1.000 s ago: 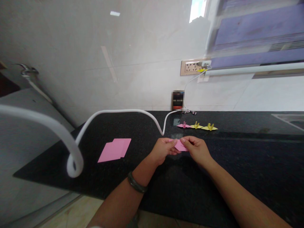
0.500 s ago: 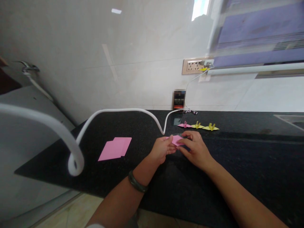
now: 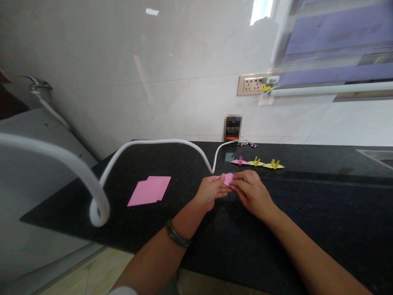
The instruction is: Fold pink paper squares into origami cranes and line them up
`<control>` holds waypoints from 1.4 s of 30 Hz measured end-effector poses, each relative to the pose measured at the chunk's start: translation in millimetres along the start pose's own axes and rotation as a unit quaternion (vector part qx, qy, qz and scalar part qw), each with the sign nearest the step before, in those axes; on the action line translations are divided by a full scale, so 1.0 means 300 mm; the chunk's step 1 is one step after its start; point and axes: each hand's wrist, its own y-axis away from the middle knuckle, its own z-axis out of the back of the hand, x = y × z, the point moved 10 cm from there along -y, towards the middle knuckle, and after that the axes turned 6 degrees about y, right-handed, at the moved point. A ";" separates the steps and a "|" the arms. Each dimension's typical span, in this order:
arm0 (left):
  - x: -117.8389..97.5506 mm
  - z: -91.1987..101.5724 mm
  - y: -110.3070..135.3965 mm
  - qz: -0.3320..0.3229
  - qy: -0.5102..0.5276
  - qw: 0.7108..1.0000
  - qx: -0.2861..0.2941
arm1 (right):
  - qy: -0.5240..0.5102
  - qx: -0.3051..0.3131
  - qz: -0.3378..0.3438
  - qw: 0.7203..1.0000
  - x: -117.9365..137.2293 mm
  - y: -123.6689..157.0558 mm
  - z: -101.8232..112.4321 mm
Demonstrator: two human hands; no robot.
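Observation:
My left hand (image 3: 211, 191) and my right hand (image 3: 252, 191) meet over a small folded pink paper (image 3: 228, 178) on the black countertop (image 3: 276, 213). The left fingers pinch the paper's left edge. The right hand lies over its right part, fingers curled and pressing it down. Most of the paper is hidden under the fingers. A dark bangle (image 3: 177, 237) sits on my left wrist.
Pink paper sheets (image 3: 149, 190) lie to the left. A pink crane (image 3: 240, 161) and two yellow cranes (image 3: 266, 164) stand behind my hands. A thick white hose (image 3: 92, 180) loops across the counter's left. A small device (image 3: 233, 128) and a wall socket (image 3: 252, 85) are behind; a sink edge (image 3: 376, 155) is far right.
The pink paper has gone from held up between both hands to lying lower on the counter. My right hand has slid over it and presses it down.

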 end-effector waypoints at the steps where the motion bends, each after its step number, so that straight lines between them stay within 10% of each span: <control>1: -0.001 -0.001 0.000 -0.003 0.000 1.000 0.001 | -0.005 -0.003 -0.004 1.000 -0.003 0.001 0.000; 31: -0.026 -0.014 0.008 -0.058 -0.002 0.998 -0.010 | -0.101 -0.054 -0.173 0.978 -0.101 0.032 -0.020; 37: -0.054 -0.001 0.002 -0.095 -0.021 0.995 -0.015 | -0.288 -0.069 -0.396 0.869 -0.232 0.117 -0.097; 42: -0.059 0.008 0.003 -0.111 -0.021 0.993 -0.026 | -0.454 0.033 -0.397 0.797 -0.169 0.112 -0.194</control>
